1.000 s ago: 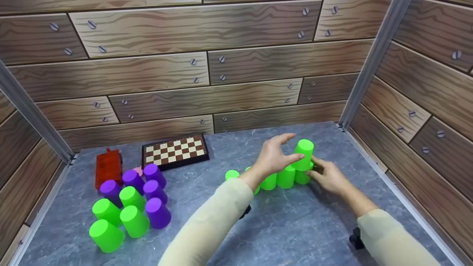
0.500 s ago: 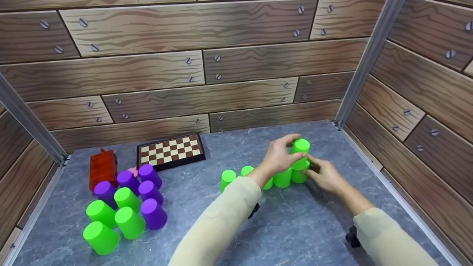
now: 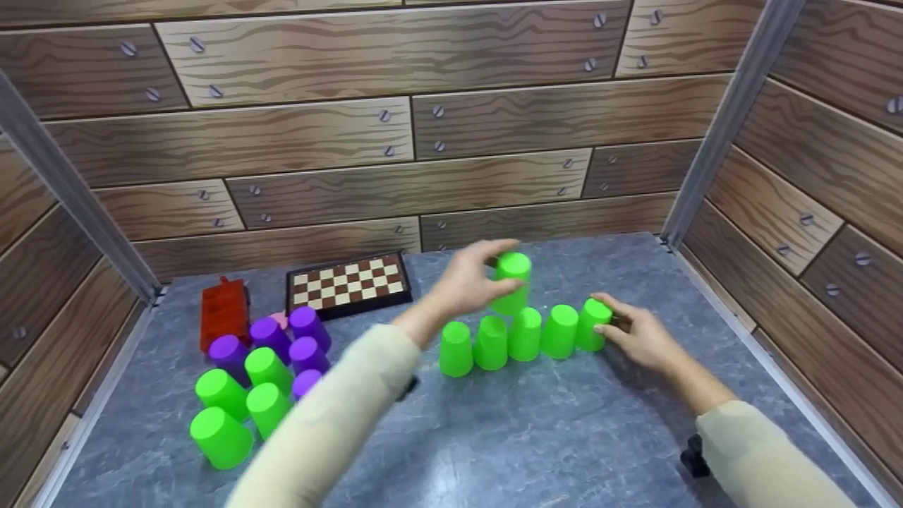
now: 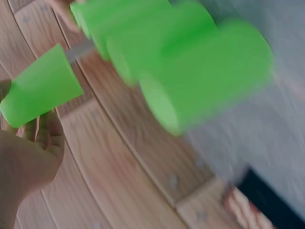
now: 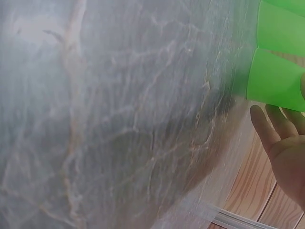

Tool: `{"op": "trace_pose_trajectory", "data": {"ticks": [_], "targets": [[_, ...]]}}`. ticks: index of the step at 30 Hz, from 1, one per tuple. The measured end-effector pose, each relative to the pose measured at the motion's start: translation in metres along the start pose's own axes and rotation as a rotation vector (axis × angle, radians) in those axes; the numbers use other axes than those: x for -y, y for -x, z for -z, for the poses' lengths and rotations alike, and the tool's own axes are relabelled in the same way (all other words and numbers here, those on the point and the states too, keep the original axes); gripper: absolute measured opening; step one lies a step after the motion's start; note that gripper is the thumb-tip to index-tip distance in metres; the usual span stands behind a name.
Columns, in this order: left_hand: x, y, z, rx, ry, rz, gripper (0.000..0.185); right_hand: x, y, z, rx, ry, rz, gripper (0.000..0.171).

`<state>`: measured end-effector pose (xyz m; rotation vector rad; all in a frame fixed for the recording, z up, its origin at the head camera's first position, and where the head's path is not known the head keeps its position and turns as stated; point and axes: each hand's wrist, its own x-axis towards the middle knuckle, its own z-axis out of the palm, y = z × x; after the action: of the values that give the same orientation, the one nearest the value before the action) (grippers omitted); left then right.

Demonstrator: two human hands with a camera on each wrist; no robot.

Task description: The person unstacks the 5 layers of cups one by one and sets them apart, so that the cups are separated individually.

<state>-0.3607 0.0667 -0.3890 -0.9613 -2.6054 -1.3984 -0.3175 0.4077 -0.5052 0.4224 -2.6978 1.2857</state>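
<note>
Nearest us, on the grey marbled tabletop (image 3: 536, 437), we note a loose cluster of upturned green and purple plastic cups (image 3: 257, 384) at the left. Further in stands a row of five upturned bright green plastic cups (image 3: 522, 339), side by side and touching.

Our right hand (image 3: 638, 339) rests at the row's right end, its fingers loosely straight, fingertips touching the side of the end cup (image 3: 592, 323); the right wrist view shows the fingers (image 5: 274, 129) just beside that cup's wall, not wrapped round it.

Our left hand (image 3: 469, 282) pinches a sixth green plastic cup (image 3: 513, 282), upturned, between thumb and fingers. The cup hangs above the row, over its middle, to the right of the palm. We cannot tell whether it touches the cups below.

Beyond, near the wood-print back wall, lie a small brown-and-cream chessboard (image 3: 349, 283) and a red plastic block (image 3: 224, 310).
</note>
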Motion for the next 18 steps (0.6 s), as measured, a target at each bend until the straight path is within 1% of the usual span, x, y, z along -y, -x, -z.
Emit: {"op": "trace_pose_trajectory", "data": {"ticks": [5,9,13,18], "targets": [[0.017,0.022,0.055,-0.017,0.010,0.085,0.057,0.000,0.000,0.002,0.009,0.003,-0.005,0.058],[0.034,0.041,0.094,-0.059,-0.024,0.110,0.053,0.002,-0.001,0.000,0.014,-0.006,-0.017,0.059],[0.047,0.057,0.121,-0.092,-0.061,0.124,0.051,0.003,0.000,0.001,0.010,-0.005,-0.024,0.060],[0.061,0.075,0.145,-0.117,-0.101,0.148,0.051,0.004,-0.001,-0.001,0.006,-0.011,-0.024,0.060]]}}
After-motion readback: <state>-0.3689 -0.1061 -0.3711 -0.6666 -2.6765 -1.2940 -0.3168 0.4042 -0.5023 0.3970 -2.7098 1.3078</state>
